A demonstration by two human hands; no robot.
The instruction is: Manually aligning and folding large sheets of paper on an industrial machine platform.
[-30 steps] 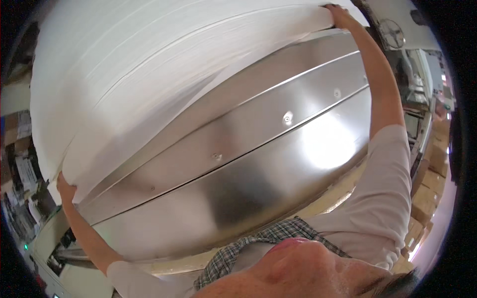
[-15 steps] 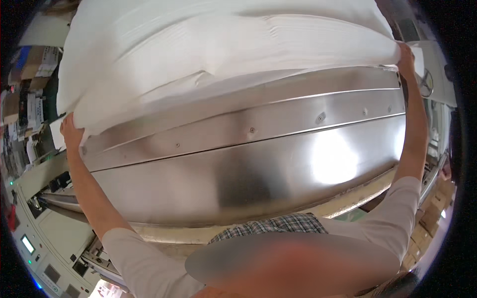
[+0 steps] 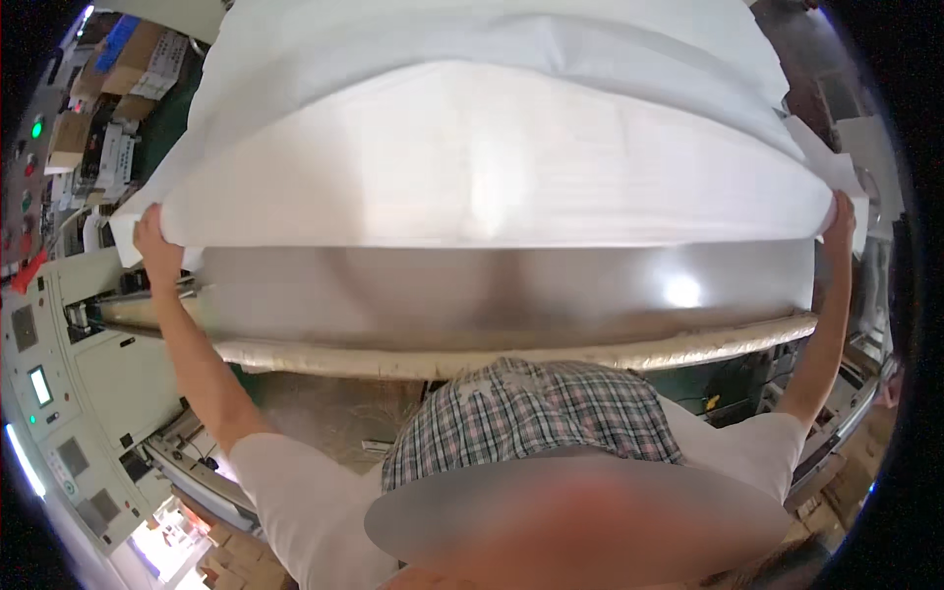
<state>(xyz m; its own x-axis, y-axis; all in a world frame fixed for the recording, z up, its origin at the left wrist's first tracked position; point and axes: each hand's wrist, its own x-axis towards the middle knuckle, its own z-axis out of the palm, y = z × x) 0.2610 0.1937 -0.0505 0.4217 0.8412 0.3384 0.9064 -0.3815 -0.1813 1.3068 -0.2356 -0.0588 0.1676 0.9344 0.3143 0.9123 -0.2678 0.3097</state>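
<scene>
A wide white sheet of fabric (image 3: 590, 167) stretches between my two hands, its near edge running almost straight across a shiny metal table plate (image 3: 442, 295). My left hand (image 3: 155, 236) is closed on the sheet's near left corner. At the near right corner, my right hand (image 3: 839, 218) grips the same sheet. Both arms are spread wide. Behind the taut part, more of the white material lies in loose folds toward the far side. The fingertips of both hands are partly hidden by the fabric.
A padded, yellowish bar (image 3: 472, 359) runs along the plate's near edge. At left stands a pale control cabinet (image 3: 98, 383) with a small screen and buttons. Cardboard boxes (image 3: 138, 64) are stacked at the far left. A checked cloth (image 3: 531, 413) covers my front.
Both hands have come nearer, drawing the sheet toward me over the metal plate. The seam and screws on the plate are now covered. The near edge hangs straighter.
</scene>
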